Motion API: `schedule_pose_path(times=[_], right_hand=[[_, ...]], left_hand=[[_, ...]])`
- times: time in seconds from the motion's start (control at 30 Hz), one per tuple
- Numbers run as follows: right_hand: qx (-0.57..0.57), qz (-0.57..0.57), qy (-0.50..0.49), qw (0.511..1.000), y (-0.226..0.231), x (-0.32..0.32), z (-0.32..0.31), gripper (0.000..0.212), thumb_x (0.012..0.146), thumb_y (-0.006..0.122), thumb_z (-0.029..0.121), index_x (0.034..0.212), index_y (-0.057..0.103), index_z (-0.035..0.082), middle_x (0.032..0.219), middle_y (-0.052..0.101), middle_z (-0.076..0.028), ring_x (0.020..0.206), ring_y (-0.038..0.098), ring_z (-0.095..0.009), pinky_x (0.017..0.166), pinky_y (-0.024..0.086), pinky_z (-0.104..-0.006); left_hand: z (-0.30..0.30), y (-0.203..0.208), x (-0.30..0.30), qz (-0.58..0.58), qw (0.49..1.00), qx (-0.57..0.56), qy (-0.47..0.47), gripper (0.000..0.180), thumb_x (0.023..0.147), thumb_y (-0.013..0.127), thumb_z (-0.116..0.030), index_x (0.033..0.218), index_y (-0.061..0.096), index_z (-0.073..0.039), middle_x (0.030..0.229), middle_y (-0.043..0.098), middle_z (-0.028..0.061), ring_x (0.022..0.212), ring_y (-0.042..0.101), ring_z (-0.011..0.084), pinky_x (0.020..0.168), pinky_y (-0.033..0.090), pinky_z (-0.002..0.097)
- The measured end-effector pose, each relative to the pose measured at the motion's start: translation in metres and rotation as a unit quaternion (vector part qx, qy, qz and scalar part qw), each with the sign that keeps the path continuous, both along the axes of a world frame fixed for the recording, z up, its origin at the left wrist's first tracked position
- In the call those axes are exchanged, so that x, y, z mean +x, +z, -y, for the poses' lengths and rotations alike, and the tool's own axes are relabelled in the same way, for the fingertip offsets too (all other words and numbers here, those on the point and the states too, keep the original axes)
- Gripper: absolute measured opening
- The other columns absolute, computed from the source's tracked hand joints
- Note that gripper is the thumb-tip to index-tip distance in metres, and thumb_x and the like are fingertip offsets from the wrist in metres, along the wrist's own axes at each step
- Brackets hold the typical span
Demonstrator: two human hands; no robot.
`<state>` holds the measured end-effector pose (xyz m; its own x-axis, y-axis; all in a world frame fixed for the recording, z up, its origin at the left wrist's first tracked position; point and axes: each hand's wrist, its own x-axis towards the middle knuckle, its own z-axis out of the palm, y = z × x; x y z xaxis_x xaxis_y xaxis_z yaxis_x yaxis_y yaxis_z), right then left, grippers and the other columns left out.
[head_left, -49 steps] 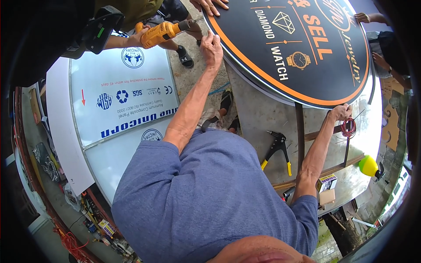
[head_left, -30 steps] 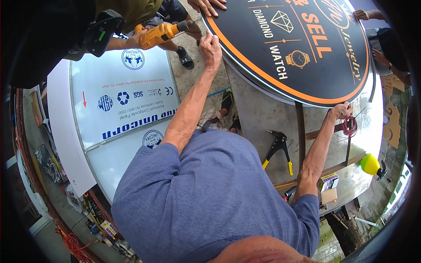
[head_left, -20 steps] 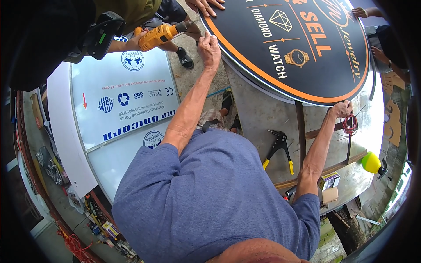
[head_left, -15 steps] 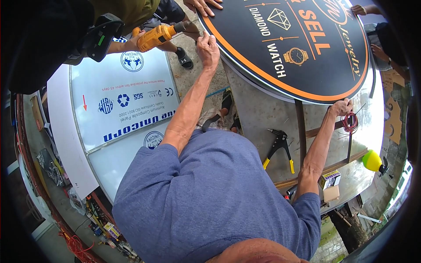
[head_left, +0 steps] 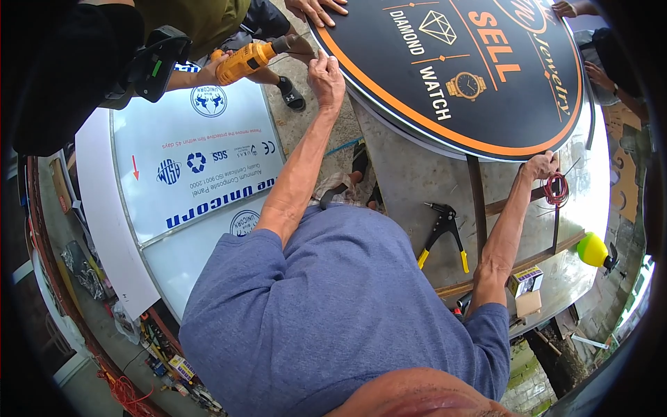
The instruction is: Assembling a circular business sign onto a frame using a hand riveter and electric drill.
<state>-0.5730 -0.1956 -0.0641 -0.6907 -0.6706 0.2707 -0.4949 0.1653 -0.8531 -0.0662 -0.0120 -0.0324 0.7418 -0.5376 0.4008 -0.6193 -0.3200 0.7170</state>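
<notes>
A large oval sign [head_left: 389,87], black with an orange ring, white lettering and a watch drawing, lies at the top over a grey metal sheet [head_left: 410,163]. My left hand [head_left: 326,83] is closed on its left edge, fingers curled at the rim. At the near right edge, my right hand [head_left: 540,165] grips the sign's rim, its fingertips partly hidden. A coil of red wire [head_left: 556,190] hangs right beside that hand. Between my arms lies a hand riveter [head_left: 443,228] with yellow grips, touched by neither hand.
A co-worker at upper left holds a yellow drill [head_left: 243,61]; another hand [head_left: 316,10] rests on the sign. A person stands at its right side. Brown metal bars [head_left: 476,201], a small box [head_left: 526,280] and a yellow-green bottle [head_left: 592,249] are nearby. Left is a film-covered panel [head_left: 236,142].
The sign has shifted slightly up and to the left, with both my hands still on its edge. The riveter has stayed in place.
</notes>
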Motion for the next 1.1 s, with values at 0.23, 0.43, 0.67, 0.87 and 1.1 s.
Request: schedule_pose_path(times=[0.23,0.43,0.67,0.87,1.1], right_hand=[[0.004,0.007,0.002,1.0,0.011,0.008,-0.004,0.032,0.092,0.057,0.016,0.113,0.068,-0.006,0.111,0.07,-0.021,0.097,0.069,-0.033,0.087,0.051,-0.0413],[-0.004,0.03,-0.003,1.0,-0.003,-0.002,0.003,0.031,0.091,0.057,0.014,0.112,0.069,-0.006,0.111,0.07,-0.021,0.097,0.069,-0.033,0.087,0.051,-0.0411],[-0.044,-0.439,-0.054,0.896,-0.045,-0.015,0.014,0.031,0.1,0.051,0.029,0.089,0.061,0.002,0.09,0.066,-0.017,0.079,0.067,-0.034,0.075,0.056,-0.0461],[-0.057,0.043,-0.043,0.997,0.004,0.018,-0.008,0.032,0.098,0.052,0.021,0.117,0.064,-0.002,0.108,0.069,-0.021,0.103,0.064,-0.038,0.092,0.049,-0.0439],[-0.041,0.124,-0.023,0.991,0.014,0.023,-0.01,0.032,0.097,0.053,0.018,0.121,0.062,-0.003,0.113,0.07,-0.019,0.102,0.067,-0.033,0.09,0.051,-0.0396]], left_hand=[[0.0,0.001,-0.001,-0.002,1.0,0.001,0.005,0.035,0.1,0.056,-0.018,0.119,0.064,0.011,0.09,0.063,0.0179,0.08,0.064,0.0284,0.071,0.052,0.0391],[0.001,0.001,0.0,-0.006,1.0,-0.014,-0.001,0.03,0.099,0.057,-0.016,0.113,0.065,0.01,0.086,0.061,0.0172,0.075,0.062,0.0285,0.069,0.05,0.0399],[-0.003,-0.02,0.012,-0.003,0.997,-0.048,-0.06,0.029,0.097,0.058,-0.016,0.079,0.064,0.005,0.083,0.062,0.0171,0.08,0.057,0.0325,0.073,0.044,0.0456],[-0.002,-0.015,0.008,0.06,0.997,-0.051,-0.026,0.035,0.1,0.054,-0.021,0.111,0.068,0.009,0.095,0.063,0.0271,0.087,0.059,0.0425,0.079,0.048,0.0481],[-0.003,-0.009,0.004,0.04,0.999,0.006,0.001,0.042,0.101,0.053,-0.022,0.129,0.061,0.009,0.092,0.061,0.0205,0.083,0.063,0.0354,0.072,0.05,0.0433]])
